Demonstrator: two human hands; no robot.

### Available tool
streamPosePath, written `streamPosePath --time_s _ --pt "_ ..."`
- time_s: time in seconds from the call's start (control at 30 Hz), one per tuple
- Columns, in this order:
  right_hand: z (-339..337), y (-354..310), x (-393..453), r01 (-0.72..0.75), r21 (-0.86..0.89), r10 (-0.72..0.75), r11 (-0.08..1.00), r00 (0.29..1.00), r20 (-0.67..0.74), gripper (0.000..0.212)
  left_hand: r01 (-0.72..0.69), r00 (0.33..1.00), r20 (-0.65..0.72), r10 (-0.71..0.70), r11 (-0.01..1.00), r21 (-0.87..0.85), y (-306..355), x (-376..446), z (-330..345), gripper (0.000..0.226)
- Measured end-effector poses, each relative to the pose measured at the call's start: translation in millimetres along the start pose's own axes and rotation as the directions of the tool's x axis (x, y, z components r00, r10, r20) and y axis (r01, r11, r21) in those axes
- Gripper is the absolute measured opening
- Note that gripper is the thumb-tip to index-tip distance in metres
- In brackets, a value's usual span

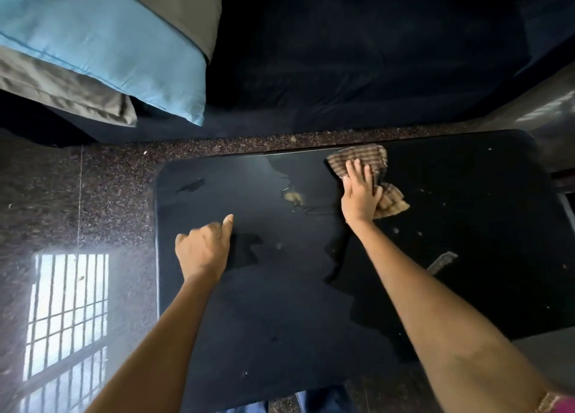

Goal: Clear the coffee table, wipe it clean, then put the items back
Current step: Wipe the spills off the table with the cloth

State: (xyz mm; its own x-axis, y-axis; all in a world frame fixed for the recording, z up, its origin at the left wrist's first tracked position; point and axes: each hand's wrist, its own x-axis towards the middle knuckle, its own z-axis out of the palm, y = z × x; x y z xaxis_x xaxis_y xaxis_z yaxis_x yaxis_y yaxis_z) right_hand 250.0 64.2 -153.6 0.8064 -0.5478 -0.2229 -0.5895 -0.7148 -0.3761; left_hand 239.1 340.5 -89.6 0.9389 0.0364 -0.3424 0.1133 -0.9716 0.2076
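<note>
- Coffee table counter (pixel 280 319): dark and glossy, its top bare apart from the cloth; crumbs and specks dot the right side, and a wet smear (pixel 294 197) sits mid-top.
- Right hand (pixel 361 194): grip flat, fingers spread, pressing a striped brown cloth (pixel 370 157) near the far edge.
- Left hand (pixel 203 247): grip loosely curled, holding nothing, resting on the counter.
- Risks: the cloth could sweep crumbs over the far edge onto the floor (pixel 109 179); the bunched cloth may just streak the smear.
</note>
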Motion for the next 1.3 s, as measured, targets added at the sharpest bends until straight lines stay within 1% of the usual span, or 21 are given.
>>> streamPosePath --time_s 0.07,0.1,0.2,0.3,0.4,0.43,0.5,0.57,0.6,0.67,0.73,0.77,0.83,0.87,0.93,1.0,1.03,1.1,1.17,1.2,1.3 --pt "19 -34 -21 -0.125 -0.027 0.124 0.992 0.992 -0.023 0.048 -0.005 1.000 -0.003 0.005 1.000 0.023 -12 -1 -1 0.058" --pt "31 -54 -35 -0.106 -0.072 0.104 0.992 0.994 -0.029 0.051 -0.005 1.000 -0.003 0.005 0.999 0.036 -18 -2 -1 0.057" --pt "69 -110 -87 0.215 -0.146 -0.210 0.966 0.977 0.048 0.050 -0.002 1.000 -0.001 0.002 0.999 0.050 -38 -5 0 0.055" --pt "79 -125 -104 0.486 -0.124 -0.459 0.865 0.867 0.195 0.045 0.027 1.000 -0.003 -0.027 0.998 0.053 -57 -5 0 0.052" --pt "55 -87 -84 0.702 -0.245 -0.637 0.668 0.711 0.299 0.047 0.040 0.999 -0.013 -0.039 0.999 0.031 -67 -5 -3 0.051" --pt "48 -69 -74 0.716 -0.283 -0.651 0.639 0.699 0.297 0.047 0.041 0.999 -0.018 -0.040 0.999 0.027 -70 -5 -3 0.050" --pt "33 -42 -59 0.596 -0.303 -0.545 0.743 0.803 0.243 0.046 0.045 0.998 -0.033 -0.045 0.999 0.008 -75 -3 -3 0.049" --pt "31 -39 -55 0.331 -0.218 -0.313 0.918 0.943 0.117 0.046 0.063 0.997 -0.043 -0.063 0.998 -0.008 -81 -1 0 0.049" --pt "38 -50 -57 0.194 -0.155 -0.190 0.969 0.981 0.041 0.045 0.070 0.997 -0.033 -0.070 0.998 -0.009 -84 -1 3 0.049" --pt "55 -88 -66 -0.088 -0.055 0.084 0.995 0.994 -0.071 0.045 0.077 0.997 -0.004 -0.077 0.997 -0.011 -89 -1 7 0.045" --pt "76 -134 -84 -0.211 0.004 0.210 0.978 0.973 -0.099 0.047 0.091 0.996 0.009 -0.091 0.995 -0.041 -95 0 11 0.037" --pt "89 -153 -97 -0.161 -0.002 0.160 0.987 0.984 -0.085 0.049 0.098 0.995 0.007 -0.098 0.993 -0.059 -98 1 12 0.034" --pt "110 -181 -124 0.143 -0.086 -0.145 0.986 0.989 -0.014 0.050 0.122 0.992 -0.015 -0.123 0.990 -0.072 -106 2 11 0.029" --pt "115 -187 -131 0.323 -0.121 -0.319 0.939 0.946 0.048 0.048 0.134 0.990 -0.027 -0.136 0.988 -0.072 -109 3 10 0.028" --pt "104 -181 -117 0.629 -0.154 -0.605 0.762 0.776 0.180 0.044 0.146 0.987 -0.052 -0.150 0.986 -0.078 -115 4 6 0.026" --pt "87 -161 -85 0.789 -0.185 -0.730 0.585 0.613 0.304 0.045 0.153 0.985 -0.071 -0.159 0.984 -0.093 -122 9 1 0.024" --pt "80 -150 -70 0.803 -0.211 -0.734 0.558 0.596 0.326 0.046 0.160 0.983 -0.078 -0.168 0.982 -0.100 -127 11 -1 0.024" --pt "67 -134 -49 0.691 -0.249 -0.638 0.678 0.722 0.267 0.046 0.190 0.977 -0.081 -0.200 0.975 -0.115 -135 17 -3 0.025" --pt "62 -123 -45 0.440 -0.186 -0.428 0.879 0.898 0.101 0.044 0.199 0.975 -0.071 -0.209 0.972 -0.126 -136 19 -3 0.025" --pt "68 -131 -47 0.308 -0.121 -0.307 0.944 0.951 0.025 0.043 0.208 0.974 -0.066 -0.218 0.969 -0.131 -139 20 -3 0.025" --pt "88 -176 -60 -0.074 -0.027 0.072 0.997 0.995 -0.076 0.044 0.217 0.973 -0.046 -0.224 0.969 -0.120 -143 20 -1 0.025"
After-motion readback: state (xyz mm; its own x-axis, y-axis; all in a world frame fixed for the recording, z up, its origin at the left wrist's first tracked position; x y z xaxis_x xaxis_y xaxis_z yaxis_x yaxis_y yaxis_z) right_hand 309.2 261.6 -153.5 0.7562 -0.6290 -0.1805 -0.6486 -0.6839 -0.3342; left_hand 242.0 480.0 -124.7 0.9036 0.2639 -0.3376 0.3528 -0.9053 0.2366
